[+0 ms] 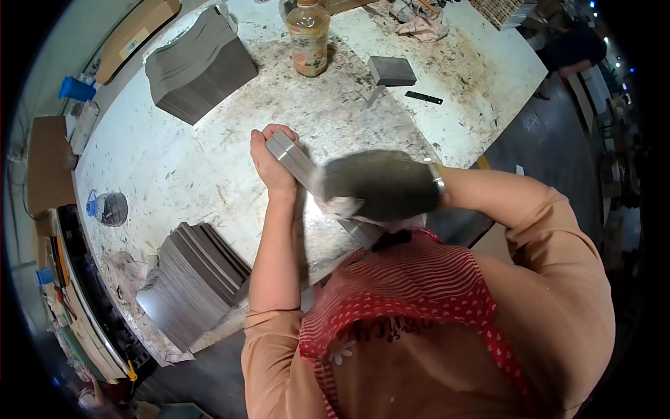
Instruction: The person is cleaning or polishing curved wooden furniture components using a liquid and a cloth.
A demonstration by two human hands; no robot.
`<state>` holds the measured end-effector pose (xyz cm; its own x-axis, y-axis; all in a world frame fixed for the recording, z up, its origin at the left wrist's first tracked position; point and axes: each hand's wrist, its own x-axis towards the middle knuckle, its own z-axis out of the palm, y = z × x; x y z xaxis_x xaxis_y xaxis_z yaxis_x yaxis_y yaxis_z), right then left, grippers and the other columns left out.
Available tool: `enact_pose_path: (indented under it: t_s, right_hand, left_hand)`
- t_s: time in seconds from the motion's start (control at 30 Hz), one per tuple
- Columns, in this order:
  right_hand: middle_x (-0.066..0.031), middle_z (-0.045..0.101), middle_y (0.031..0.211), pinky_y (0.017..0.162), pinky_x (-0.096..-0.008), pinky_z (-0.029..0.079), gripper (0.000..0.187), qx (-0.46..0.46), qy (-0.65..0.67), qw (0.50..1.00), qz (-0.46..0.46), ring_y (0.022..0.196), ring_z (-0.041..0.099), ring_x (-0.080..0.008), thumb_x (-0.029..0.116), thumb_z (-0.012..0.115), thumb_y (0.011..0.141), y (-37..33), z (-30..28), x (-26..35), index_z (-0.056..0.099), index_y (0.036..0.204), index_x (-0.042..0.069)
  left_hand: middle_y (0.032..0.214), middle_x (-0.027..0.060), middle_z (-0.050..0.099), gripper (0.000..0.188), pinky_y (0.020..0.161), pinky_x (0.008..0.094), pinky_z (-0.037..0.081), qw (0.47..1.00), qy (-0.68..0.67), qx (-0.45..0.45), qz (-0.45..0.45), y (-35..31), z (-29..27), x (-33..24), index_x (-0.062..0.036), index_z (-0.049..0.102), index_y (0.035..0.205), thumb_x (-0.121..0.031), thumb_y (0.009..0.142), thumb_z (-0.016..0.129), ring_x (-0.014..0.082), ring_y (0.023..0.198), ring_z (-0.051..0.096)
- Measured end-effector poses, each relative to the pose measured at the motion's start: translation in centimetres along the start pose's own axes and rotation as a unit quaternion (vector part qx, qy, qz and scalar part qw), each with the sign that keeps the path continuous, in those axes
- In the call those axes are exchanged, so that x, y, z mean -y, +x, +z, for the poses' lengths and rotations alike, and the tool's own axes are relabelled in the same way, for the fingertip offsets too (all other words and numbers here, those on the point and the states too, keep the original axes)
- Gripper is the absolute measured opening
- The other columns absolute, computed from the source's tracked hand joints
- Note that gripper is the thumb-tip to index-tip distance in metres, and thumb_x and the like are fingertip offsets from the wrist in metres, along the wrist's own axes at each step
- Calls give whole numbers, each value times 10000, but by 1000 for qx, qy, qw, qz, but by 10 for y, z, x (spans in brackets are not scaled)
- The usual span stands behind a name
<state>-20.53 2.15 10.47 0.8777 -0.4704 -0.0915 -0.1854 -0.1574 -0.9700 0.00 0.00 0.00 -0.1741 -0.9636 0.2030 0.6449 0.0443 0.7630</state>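
Note:
My left hand (271, 166) is closed around the upper end of a long, narrow bundle of grey strips (299, 165), which look like cardboard. The bundle slants across the table toward my apron. Over its middle and lower part is a dark, rounded, blurred covering (380, 185), perhaps a glove or a cloth, with a pale edge. It sits at the end of my right forearm (481, 192), just past a band on the wrist, and hides my right hand and its fingers. What that hand grips cannot be made out.
Grey sheet stacks stand at the far left (199, 70) and near left (192, 283) of the stained table (209, 167). A drink bottle (308, 42), a grey block (392, 71) and a dark flat strip (423, 98) lie beyond. A clear jar (110, 209) is at left.

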Motion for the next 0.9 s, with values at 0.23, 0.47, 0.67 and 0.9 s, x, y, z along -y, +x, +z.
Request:
enact_pose_path:
  t_s: [0.23,0.47,0.67,0.9]
  right_hand:
    - [-161,536,1204,961,-398,393,364,-55,-445,892,-60,1120,511,-290,143,558,800,37,-8,45,544,1155,63]
    - [-156,576,1066,844,-379,454,376,5,-204,978,-44,923,577,-324,160,609,710,-32,-13,28,575,1072,65]
    - [-124,534,1144,915,-355,405,378,-55,-301,942,-136,1060,515,-271,145,575,755,-15,-12,16,533,1125,78]
    - [-182,577,1051,851,-384,438,367,-279,-382,844,-251,953,570,-311,219,529,759,43,-22,12,556,1051,-1]
  left_hand:
    - [692,86,523,484,629,307,417,934,12,-356,23,8,56,-11,-18,514,741,-386,926,261,193,648,474]
    - [717,89,532,518,621,297,399,969,108,-211,-67,-1,60,-30,-16,528,757,-440,928,282,180,670,483]
    - [824,76,593,363,708,260,429,959,152,-236,-34,1,76,-34,-10,587,890,-337,907,431,145,774,547]
    - [1063,115,616,390,851,317,472,956,163,-241,-31,-3,42,-13,14,554,1147,-219,914,345,201,959,596]
